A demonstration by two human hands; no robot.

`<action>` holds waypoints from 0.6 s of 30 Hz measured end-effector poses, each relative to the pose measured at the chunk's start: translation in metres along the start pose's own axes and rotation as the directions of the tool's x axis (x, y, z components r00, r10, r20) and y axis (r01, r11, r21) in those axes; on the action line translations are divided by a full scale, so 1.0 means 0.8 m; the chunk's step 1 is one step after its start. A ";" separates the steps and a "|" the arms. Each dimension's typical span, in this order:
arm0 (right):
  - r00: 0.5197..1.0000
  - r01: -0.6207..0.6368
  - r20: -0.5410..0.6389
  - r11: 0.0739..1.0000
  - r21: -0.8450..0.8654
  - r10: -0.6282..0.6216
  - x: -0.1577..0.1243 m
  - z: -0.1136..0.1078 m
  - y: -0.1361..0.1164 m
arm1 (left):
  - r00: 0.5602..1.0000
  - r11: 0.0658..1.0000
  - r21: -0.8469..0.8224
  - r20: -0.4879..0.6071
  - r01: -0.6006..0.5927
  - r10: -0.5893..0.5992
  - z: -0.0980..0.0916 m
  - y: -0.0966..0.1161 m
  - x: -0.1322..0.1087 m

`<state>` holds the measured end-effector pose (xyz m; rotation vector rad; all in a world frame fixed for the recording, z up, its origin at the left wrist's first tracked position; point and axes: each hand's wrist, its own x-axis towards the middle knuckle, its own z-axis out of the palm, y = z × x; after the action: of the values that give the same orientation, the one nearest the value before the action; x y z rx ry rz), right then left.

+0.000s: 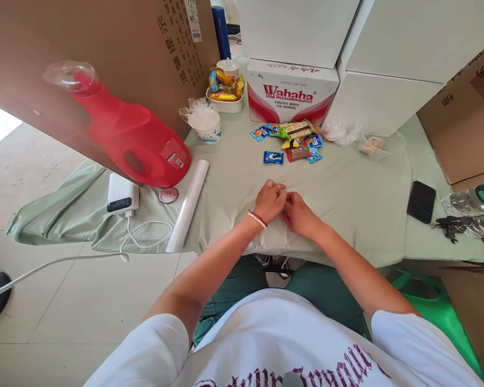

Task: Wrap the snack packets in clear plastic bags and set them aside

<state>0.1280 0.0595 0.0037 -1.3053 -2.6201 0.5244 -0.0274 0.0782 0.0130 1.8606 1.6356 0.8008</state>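
Fingers of your left hand (270, 201) and right hand (301, 216) meet this side of the snack pile (297, 129), any grip hidden; slipping forward could knock the blue packet (273, 157) beside it

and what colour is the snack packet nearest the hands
The packet is mostly blue, in the head view.

From the 2 hands (269, 203), 1 open lane runs right across the table (363, 199) to the black phone (421, 202); ahead, the snack pile (297, 153) and Wahaha box (292, 110) obstruct; left, the white roll (188, 207).
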 end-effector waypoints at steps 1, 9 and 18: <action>1.000 0.008 -0.011 0.996 0.087 -0.007 -0.006 -0.001 0.007 | 0.998 0.997 0.055 0.014 -0.054 0.054 0.005 0.004 -0.007; 0.760 -0.500 -0.269 0.796 0.341 0.592 -0.023 -0.001 0.056 | 0.957 0.853 0.435 0.143 -0.290 0.253 0.023 -0.002 -0.037; 0.808 -0.466 -0.281 0.853 0.234 0.518 -0.018 -0.017 0.042 | 0.955 0.801 0.521 0.168 -0.295 0.243 0.037 -0.015 -0.059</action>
<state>0.1657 0.0696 0.0036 -1.8448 -1.9140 0.5041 -0.0183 0.0331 -0.0198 2.5295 1.6735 0.3548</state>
